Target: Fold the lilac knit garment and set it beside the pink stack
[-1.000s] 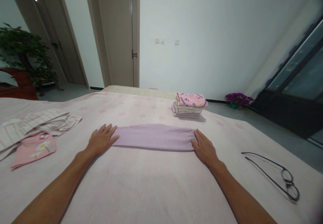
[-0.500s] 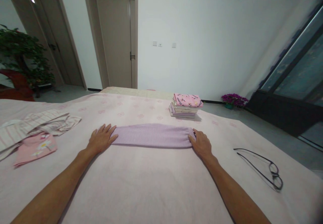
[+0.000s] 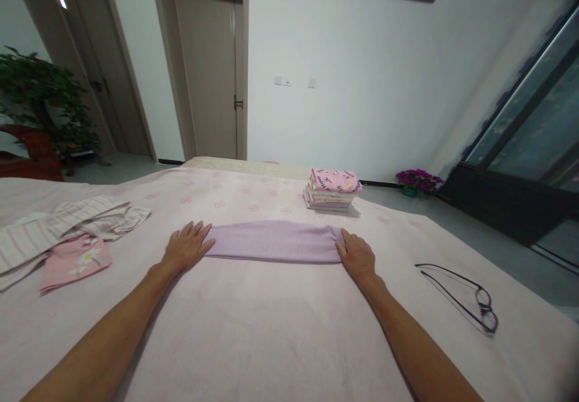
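Note:
A lavender ribbed garment (image 3: 274, 242), folded into a long flat strip, lies across the bed in front of me. Its right end looks gathered, like an elastic band. At the strip's left end my left hand (image 3: 186, 248) rests flat with fingers spread, fingertips touching the cloth. My right hand (image 3: 358, 256) is at the gathered end, thumb and curled fingers closed on its edge. Beyond the strip, to the right, stands a stack of folded clothes (image 3: 332, 200) topped by a pink printed piece (image 3: 335, 180).
Striped clothing (image 3: 58, 227) lies loosely at the left, beside a pink piece with daisies (image 3: 76, 263). Black-framed glasses (image 3: 484, 308) rest on the pale pink bedsheet (image 3: 271, 329) at the right. Purple flowers (image 3: 418, 180) stand on the floor past the bed.
The view has shifted slightly. Both hands remain at the two ends of the lavender garment, with the right fingers a little closer in on its edge.

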Action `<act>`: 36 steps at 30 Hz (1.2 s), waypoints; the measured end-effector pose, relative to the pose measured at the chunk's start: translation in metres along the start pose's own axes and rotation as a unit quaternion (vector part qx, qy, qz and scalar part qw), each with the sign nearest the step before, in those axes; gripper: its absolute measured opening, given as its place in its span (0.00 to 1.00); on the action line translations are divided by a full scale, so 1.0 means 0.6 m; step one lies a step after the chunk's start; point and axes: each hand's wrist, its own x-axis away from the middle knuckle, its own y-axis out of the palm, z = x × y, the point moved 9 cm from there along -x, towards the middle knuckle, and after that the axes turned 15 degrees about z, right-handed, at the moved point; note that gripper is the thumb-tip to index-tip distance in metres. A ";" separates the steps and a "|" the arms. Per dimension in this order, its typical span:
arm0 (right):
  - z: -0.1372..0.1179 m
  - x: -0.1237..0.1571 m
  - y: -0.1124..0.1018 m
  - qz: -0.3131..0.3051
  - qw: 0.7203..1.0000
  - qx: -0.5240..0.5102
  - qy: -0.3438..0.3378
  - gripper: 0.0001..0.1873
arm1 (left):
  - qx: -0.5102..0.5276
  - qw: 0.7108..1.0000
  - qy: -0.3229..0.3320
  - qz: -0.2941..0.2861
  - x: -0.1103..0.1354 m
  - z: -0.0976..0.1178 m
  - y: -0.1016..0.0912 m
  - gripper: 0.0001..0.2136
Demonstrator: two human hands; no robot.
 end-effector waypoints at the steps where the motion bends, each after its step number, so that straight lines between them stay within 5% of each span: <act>1: 0.000 0.000 -0.001 0.007 1.000 -0.007 -0.003 0.25 | 0.000 1.000 0.000 -0.002 0.000 0.001 -0.001 0.30; 12: 0.041 0.000 0.022 0.014 0.992 -0.098 0.084 0.25 | 0.010 1.000 -0.006 -0.001 0.000 0.001 -0.004 0.30; 20: 0.032 -0.016 -0.043 0.138 0.988 -0.063 0.042 0.22 | 0.000 1.000 -0.002 -0.006 0.001 0.005 -0.007 0.30; 25: -0.072 -0.046 -0.051 0.107 0.978 -0.167 -0.059 0.26 | 0.009 1.000 -0.013 -0.018 0.001 0.006 -0.009 0.30; 32: -0.345 -0.068 -0.020 -0.118 0.942 -0.260 -0.176 0.35 | 0.015 1.000 -0.014 -0.019 0.000 0.007 -0.015 0.29; 36: -0.394 -0.055 0.014 -0.176 0.933 -0.247 -0.193 0.37 | 0.016 1.000 -0.013 -0.015 0.001 0.007 -0.015 0.29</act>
